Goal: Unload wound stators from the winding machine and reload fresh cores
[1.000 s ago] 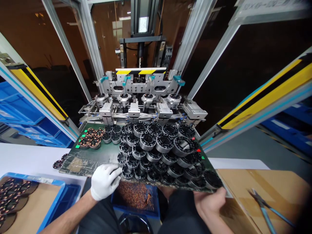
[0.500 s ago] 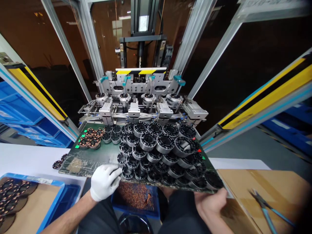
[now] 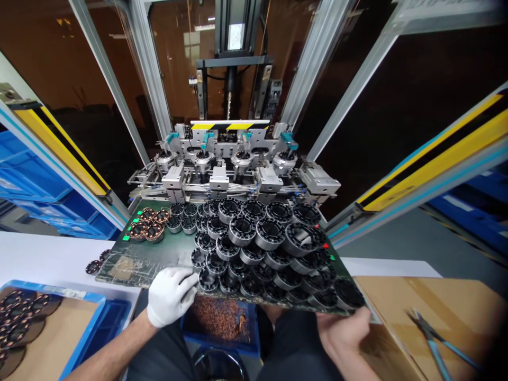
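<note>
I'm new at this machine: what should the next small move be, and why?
Probably leave the left grip at the front edge of the board: the striped bar sits lower than a second ago, so reaching toward the fixtures looks risky.

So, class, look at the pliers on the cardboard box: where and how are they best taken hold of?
Probably by both teal handles of the pliers, with the right hand coming from the near side: the tool lies on the cardboard box with its handles spread toward the person and its jaws pointing away, so one palm could likely close around both.
</note>
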A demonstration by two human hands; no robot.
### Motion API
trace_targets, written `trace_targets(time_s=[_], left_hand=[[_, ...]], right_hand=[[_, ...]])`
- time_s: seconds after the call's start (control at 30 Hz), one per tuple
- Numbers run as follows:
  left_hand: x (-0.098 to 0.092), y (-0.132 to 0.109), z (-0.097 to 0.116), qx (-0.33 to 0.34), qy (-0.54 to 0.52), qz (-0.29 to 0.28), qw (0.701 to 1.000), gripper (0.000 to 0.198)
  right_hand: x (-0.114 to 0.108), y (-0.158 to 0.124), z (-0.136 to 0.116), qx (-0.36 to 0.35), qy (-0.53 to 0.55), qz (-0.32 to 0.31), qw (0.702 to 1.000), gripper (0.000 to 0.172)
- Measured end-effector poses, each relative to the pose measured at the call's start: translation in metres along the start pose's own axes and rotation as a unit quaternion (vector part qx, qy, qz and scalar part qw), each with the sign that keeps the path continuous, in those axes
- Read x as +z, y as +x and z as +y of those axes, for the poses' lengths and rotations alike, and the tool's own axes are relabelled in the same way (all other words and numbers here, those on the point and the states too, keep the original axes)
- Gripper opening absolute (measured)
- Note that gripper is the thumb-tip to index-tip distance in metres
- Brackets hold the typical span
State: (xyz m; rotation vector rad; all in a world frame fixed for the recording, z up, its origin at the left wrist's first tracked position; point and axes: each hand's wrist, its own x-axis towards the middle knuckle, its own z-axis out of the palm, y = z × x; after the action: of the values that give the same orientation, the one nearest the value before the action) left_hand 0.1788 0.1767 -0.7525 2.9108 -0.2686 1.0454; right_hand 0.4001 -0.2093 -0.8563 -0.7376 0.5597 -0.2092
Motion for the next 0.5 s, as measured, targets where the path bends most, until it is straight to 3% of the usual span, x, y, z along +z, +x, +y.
trace_targets(time_s=[0.3, 0.5], left_hand=[[-0.0002, 0.0016, 0.0005, -0.001, 0.000, -0.001, 1.000, 0.026], [-0.0010, 0.0011, 0.0006, -0.002, -0.002, -0.002, 1.000, 0.026]], right_hand=[[0.0053, -0.0058, -0.0005, -0.002, 0.010, 0.027, 1.000, 0.042], [0.0033, -0.0044, 0.0002, -0.005, -0.001, 0.014, 1.000, 0.045]])
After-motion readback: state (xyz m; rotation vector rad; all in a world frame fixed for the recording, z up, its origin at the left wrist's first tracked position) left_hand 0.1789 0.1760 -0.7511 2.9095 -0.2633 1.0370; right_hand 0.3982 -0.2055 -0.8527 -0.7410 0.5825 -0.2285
